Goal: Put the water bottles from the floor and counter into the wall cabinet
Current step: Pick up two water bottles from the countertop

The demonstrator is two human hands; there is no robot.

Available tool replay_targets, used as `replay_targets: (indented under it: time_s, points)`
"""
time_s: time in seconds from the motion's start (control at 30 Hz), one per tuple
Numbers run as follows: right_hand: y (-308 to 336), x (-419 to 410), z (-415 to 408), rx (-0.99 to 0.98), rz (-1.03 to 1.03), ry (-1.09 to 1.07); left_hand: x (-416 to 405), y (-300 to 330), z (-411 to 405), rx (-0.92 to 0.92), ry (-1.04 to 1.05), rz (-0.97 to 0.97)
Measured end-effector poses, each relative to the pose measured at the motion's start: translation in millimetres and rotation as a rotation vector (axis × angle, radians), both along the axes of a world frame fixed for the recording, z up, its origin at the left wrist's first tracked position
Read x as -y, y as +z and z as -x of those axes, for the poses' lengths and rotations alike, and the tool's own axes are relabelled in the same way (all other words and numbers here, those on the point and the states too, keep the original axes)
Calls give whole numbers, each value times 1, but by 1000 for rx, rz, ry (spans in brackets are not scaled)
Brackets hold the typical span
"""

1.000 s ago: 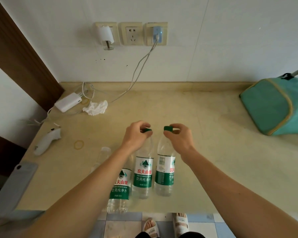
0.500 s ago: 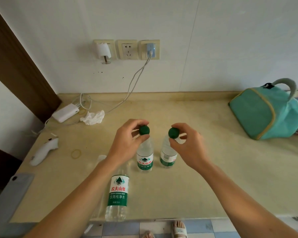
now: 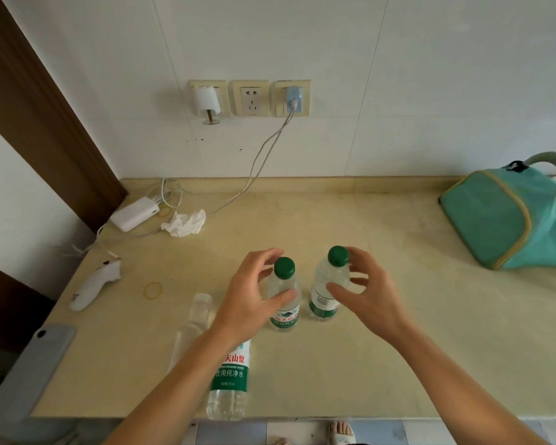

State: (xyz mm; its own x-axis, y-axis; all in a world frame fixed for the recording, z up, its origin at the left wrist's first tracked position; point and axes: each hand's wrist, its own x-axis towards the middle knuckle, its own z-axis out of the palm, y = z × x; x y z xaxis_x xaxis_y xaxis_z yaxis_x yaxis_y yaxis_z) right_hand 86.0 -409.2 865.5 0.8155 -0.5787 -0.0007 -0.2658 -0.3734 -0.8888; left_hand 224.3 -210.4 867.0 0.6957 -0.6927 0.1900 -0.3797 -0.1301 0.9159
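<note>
Two upright water bottles with green caps stand mid-counter. My left hand [image 3: 247,300] curls round the left bottle [image 3: 284,311]: thumb across its front, fingers curved behind below the cap. My right hand [image 3: 366,293] wraps the right bottle [image 3: 323,303] the same way, thumb on the front, fingers behind its shoulder. A third labelled bottle [image 3: 228,380] lies on its side at the counter's front edge, partly under my left forearm. A clear bottle with no visible label [image 3: 199,316] lies beside it. No wall cabinet is in view.
A teal bag [image 3: 507,220] sits at the right of the counter [image 3: 398,348]. At the left lie a white power bank [image 3: 135,213] with cables, a crumpled tissue [image 3: 183,223], a rubber band [image 3: 153,290], a white handheld device [image 3: 93,289] and a grey flat object [image 3: 29,370].
Both hands have left the green caps and dropped lower around the bottles' shoulders. The two bottles still stand on the counter.
</note>
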Motion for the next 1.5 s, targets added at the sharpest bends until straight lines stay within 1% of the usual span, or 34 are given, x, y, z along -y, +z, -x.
replay_targets:
  time_s: [0.17,0.3,0.43,0.6,0.73,0.87,0.97,1.1,1.3,1.5]
  points:
    - [-42,-2,4,-118,-123,26,-4,-38,13,-107,81,-127]
    - [-64,-10,-4,-116,-164,-7,3,-59,20,-184,144,-185]
    - [-71,-14,-12,-98,-198,-83,12,-65,23,-197,184,-190]
    - [-69,-16,-15,-87,-189,-128,16,-67,23,-213,217,-195]
    - [-66,-20,-18,-77,-208,-163,28,-59,20,-227,223,-172]
    - [-54,-17,-14,-4,-249,-198,48,-39,13,-201,216,-112]
    - [-24,-4,-8,85,-246,-222,63,-15,6,-172,195,-57]
    - [44,23,1,274,-209,-244,92,43,1,-114,123,82]
    - [181,59,15,561,-63,-220,145,178,11,24,7,323]
    - [311,86,39,786,132,-183,169,326,35,145,-62,564]
